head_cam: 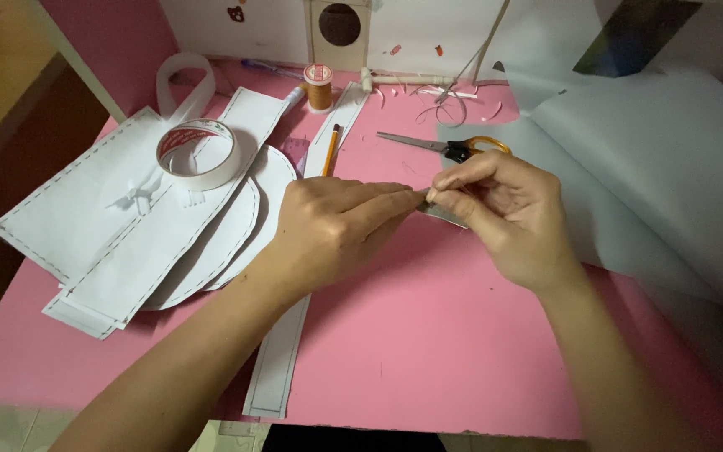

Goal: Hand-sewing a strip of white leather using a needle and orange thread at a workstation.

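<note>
Both hands meet over the pink table [428, 335]: left hand [328, 230] knuckles up, right hand [508, 213] curled, fingers of both pinched narrow on a small grey strip [443, 215] between them. Scissors [449, 146] lie just beyond, a pencil [330, 151] and thread spool [319, 86] farther back. A tape roll [197, 153] sits on white paper pieces [119, 226] at left.

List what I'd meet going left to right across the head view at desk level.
Stack of white cut pieces → roll of tape → pencil → left hand → small grey piece pinched by both hands → right hand → large pale sheet.
</note>
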